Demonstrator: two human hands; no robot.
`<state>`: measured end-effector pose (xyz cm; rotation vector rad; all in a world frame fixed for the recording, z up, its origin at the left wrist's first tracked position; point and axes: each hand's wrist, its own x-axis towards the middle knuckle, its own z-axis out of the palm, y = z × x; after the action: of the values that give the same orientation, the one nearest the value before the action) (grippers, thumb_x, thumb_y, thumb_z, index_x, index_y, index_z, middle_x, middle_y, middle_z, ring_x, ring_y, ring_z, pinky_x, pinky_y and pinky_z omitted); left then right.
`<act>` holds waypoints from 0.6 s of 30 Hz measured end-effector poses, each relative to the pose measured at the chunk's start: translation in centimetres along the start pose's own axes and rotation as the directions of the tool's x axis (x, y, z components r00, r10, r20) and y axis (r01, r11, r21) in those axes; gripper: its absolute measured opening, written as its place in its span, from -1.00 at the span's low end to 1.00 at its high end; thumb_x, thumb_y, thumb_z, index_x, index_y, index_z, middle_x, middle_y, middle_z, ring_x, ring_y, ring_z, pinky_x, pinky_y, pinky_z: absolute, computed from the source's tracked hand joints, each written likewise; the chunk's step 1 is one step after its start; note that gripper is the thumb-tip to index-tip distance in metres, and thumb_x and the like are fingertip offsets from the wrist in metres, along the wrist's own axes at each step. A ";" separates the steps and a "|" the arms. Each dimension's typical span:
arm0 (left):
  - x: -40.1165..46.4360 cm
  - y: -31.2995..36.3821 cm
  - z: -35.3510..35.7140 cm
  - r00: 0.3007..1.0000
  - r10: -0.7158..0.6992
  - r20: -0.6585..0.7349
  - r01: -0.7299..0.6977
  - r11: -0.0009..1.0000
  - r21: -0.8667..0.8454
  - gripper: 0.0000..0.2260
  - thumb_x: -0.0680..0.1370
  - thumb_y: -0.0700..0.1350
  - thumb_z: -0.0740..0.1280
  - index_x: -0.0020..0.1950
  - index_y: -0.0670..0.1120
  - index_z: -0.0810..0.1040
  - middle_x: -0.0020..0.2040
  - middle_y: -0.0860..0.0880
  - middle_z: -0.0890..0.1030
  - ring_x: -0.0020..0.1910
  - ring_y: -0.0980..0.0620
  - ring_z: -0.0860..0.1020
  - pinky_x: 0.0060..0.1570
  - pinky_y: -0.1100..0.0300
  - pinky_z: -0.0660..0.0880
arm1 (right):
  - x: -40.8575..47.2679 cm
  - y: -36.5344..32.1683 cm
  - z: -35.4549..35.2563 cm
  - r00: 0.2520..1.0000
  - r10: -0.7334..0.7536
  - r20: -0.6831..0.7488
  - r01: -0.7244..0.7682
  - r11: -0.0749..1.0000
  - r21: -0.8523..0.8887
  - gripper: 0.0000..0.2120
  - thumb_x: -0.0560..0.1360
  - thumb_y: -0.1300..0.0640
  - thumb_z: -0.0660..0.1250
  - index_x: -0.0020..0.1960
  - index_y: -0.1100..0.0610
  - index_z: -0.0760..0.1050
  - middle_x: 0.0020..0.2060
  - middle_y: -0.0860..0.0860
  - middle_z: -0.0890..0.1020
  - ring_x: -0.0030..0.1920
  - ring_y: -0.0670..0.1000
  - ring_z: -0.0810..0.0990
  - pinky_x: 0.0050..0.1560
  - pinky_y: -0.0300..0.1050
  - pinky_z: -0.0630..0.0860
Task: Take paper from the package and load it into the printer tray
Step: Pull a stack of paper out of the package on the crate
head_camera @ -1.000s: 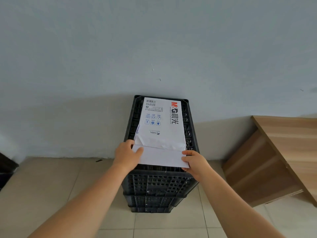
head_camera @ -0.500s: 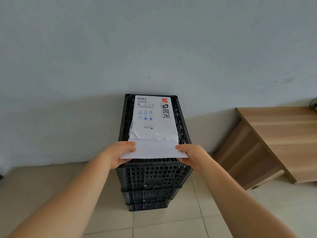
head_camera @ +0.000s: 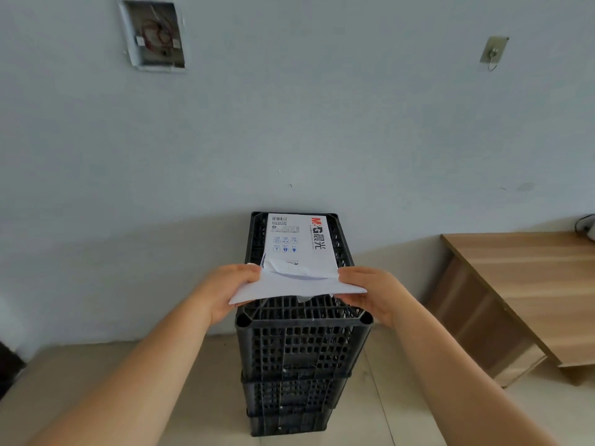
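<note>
A white paper package [head_camera: 299,243] with red and grey print lies on top of a stack of black plastic crates [head_camera: 302,342]. Its near end is torn open. A thin stack of white paper [head_camera: 296,286] sticks out of that end, lifted and slightly bowed. My left hand [head_camera: 230,288] grips the paper's left edge and my right hand [head_camera: 370,292] grips its right edge. No printer or tray is in view.
The crates stand against a pale blue wall on a tiled floor. A wooden table [head_camera: 528,284] stands to the right. An open wall box with wires [head_camera: 154,35] and a metal hook [head_camera: 494,51] are high on the wall.
Both hands have pulled the paper further out of the package and lifted its near edge. The camera has tilted up, showing more wall.
</note>
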<state>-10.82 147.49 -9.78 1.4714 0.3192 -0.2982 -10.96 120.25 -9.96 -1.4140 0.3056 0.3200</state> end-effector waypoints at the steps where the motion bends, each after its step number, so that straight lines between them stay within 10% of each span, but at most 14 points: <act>1: -0.5 0.2 -0.1 1.000 0.021 -0.018 -0.021 1.000 0.004 -0.89 0.53 -0.28 0.33 0.01 -0.14 0.60 -0.08 -0.09 0.60 -0.20 0.02 0.56 -0.45 0.30 0.54 | -0.5 -0.1 0.1 1.000 -0.011 0.009 0.011 1.000 -0.022 -0.72 0.49 0.27 0.42 0.18 0.28 0.56 0.11 0.24 0.62 -0.06 0.12 0.68 -0.27 -0.22 0.61; 14: -8.0 2.6 1.4 0.944 0.330 -0.001 -0.328 0.941 0.078 -0.67 0.48 -0.35 0.38 0.12 0.01 0.58 0.04 0.01 0.68 -0.06 0.06 0.66 -0.14 0.22 0.55 | -6.4 -1.5 -2.1 0.924 -0.379 0.045 0.381 0.919 -0.100 -0.76 0.52 0.23 0.38 0.08 -0.07 0.62 0.07 0.05 0.67 0.00 0.08 0.69 0.13 0.09 0.59; 18: -9.5 1.9 4.0 0.898 0.440 -0.006 -0.432 0.884 0.179 -0.62 0.46 -0.37 0.40 0.12 0.06 0.60 0.03 0.02 0.69 -0.05 0.07 0.67 -0.15 0.29 0.57 | -8.1 -1.6 -4.3 0.914 -0.356 0.196 0.383 0.915 -0.123 -0.57 0.55 0.33 0.30 0.27 -0.11 0.48 0.06 -0.07 0.63 -0.01 -0.02 0.68 -0.01 -0.12 0.62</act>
<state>-18.70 143.68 -4.09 1.6785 -0.0104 0.0763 -17.82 115.54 -5.93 -1.5558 -0.1352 0.1511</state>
